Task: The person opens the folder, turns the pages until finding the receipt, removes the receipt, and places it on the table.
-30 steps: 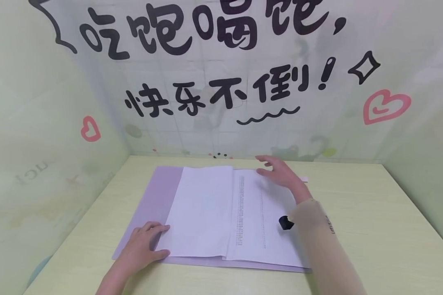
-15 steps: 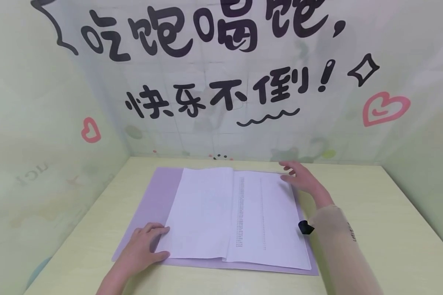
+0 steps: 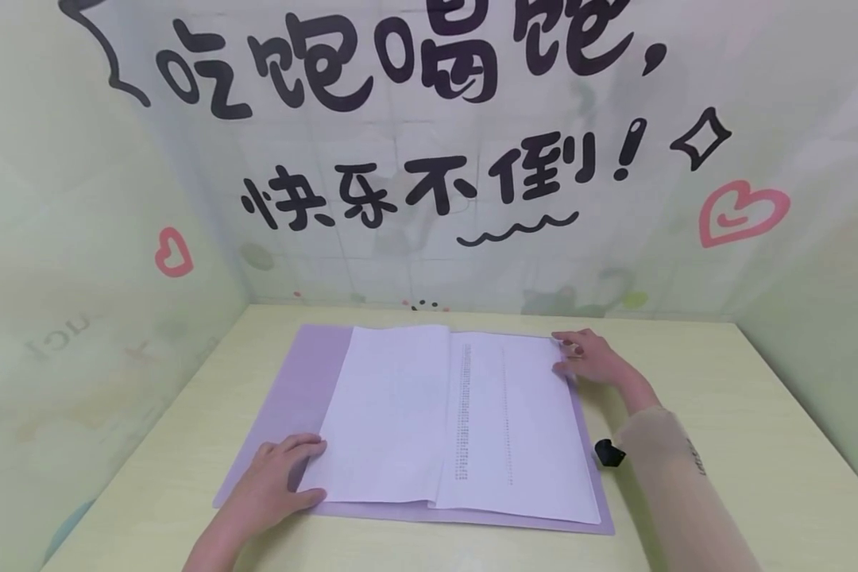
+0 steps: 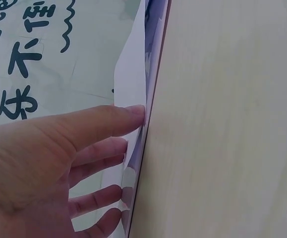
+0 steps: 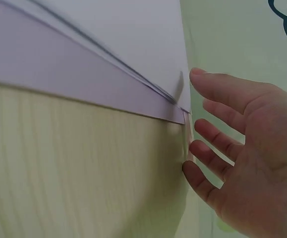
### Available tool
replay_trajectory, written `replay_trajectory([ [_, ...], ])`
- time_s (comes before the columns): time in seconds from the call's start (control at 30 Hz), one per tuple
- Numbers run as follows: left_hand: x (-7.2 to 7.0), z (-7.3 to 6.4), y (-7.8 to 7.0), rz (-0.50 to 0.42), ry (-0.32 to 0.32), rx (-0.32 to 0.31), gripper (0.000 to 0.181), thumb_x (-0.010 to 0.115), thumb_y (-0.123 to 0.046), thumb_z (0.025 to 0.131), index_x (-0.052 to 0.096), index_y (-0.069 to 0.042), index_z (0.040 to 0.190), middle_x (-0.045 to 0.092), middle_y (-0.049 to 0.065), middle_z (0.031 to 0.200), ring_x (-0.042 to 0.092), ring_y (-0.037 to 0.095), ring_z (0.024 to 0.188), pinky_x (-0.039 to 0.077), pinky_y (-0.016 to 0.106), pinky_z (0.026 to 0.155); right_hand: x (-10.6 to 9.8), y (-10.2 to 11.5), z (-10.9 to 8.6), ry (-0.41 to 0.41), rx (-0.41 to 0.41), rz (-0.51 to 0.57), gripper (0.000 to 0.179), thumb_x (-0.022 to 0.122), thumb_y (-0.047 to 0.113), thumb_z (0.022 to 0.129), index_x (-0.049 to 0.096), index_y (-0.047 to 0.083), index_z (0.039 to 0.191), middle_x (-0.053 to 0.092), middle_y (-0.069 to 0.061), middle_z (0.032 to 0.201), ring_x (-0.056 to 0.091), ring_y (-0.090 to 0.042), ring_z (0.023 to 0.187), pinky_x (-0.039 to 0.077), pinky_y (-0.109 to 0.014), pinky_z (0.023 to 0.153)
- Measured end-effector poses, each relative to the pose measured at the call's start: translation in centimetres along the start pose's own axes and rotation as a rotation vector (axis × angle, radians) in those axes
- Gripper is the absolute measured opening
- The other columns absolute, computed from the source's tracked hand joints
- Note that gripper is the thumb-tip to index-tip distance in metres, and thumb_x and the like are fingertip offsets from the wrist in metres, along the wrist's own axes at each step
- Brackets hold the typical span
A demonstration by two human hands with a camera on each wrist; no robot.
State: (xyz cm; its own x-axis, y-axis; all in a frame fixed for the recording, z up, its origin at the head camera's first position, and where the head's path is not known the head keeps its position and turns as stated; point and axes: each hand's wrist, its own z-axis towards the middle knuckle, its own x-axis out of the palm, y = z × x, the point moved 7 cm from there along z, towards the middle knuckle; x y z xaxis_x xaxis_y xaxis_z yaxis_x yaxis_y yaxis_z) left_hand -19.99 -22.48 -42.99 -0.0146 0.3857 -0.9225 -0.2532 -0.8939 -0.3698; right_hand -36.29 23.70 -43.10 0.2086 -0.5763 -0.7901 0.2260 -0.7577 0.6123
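A lilac-covered folder (image 3: 296,389) lies spread on the table with white sheets inside. Its left page (image 3: 389,413) looks nearly blank; the right page (image 3: 543,429) carries narrow columns of small print. My left hand (image 3: 275,481) rests at the lower left of the folder, its thumb (image 4: 133,116) on the bottom edge of the sheets and its fingers spread over the page. At the top right corner of the right page is my right hand (image 3: 593,361), fingers extended. In the right wrist view its thumb (image 5: 217,84) is close beside the page corner, with nothing between thumb and fingers.
The folder sits on a pale wooden table (image 3: 743,445). Printed fabric walls (image 3: 372,270) with black lettering enclose the back and sides. A small black object (image 3: 608,453) is beside the right sleeve (image 3: 679,485). Something blue (image 3: 71,524) shows at the left table edge.
My right hand has moved right and slightly nearer, from over the top of the right page to its outer corner. The left hand and the folder have stayed put.
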Motion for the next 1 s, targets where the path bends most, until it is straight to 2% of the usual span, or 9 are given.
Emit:
replay_trajectory([
  [0.2,0.1,0.0,-0.1,0.005,0.009,0.006,0.058,0.085,-0.028,0.072,0.066,-0.009,0.123,0.061,0.003,0.135,0.052,0.030,0.110,0.049,0.048,0.092,0.2,-0.7,-0.2,0.014,-0.003,-0.030,0.065,0.069,0.027,0.091,0.044,0.000,0.145,0.044,-0.034,0.133,0.049,-0.049,0.118,0.043,-0.062,0.098],
  [0.43,0.2,0.2,0.1,0.003,0.009,0.021,0.057,0.085,-0.027,0.072,0.066,-0.009,0.122,0.061,0.006,0.134,0.054,0.033,0.112,0.049,0.051,0.095,0.5,-1.4,0.1,0.013,0.010,-0.068,0.066,0.072,0.030,0.089,0.047,0.002,0.144,0.037,-0.035,0.142,0.032,-0.055,0.130,0.030,-0.070,0.107],
  [0.77,0.1,0.4,0.1,0.006,0.014,0.035,0.056,0.085,-0.029,0.072,0.066,-0.009,0.120,0.062,0.006,0.132,0.054,0.033,0.113,0.048,0.051,0.096,0.8,-1.4,0.5,0.034,0.035,-0.079,0.067,0.070,0.031,0.091,0.045,0.003,0.145,0.033,-0.035,0.145,0.027,-0.056,0.132,0.028,-0.072,0.108],
  [1.0,0.0,0.5,0.1,-0.001,0.024,0.031,0.057,0.085,-0.029,0.072,0.066,-0.008,0.121,0.061,0.007,0.133,0.054,0.035,0.114,0.048,0.053,0.097,0.8,-1.3,0.4,0.010,0.007,-0.117,0.064,0.069,0.029,0.091,0.046,0.001,0.144,0.034,-0.038,0.143,0.029,-0.058,0.129,0.029,-0.072,0.106],
])
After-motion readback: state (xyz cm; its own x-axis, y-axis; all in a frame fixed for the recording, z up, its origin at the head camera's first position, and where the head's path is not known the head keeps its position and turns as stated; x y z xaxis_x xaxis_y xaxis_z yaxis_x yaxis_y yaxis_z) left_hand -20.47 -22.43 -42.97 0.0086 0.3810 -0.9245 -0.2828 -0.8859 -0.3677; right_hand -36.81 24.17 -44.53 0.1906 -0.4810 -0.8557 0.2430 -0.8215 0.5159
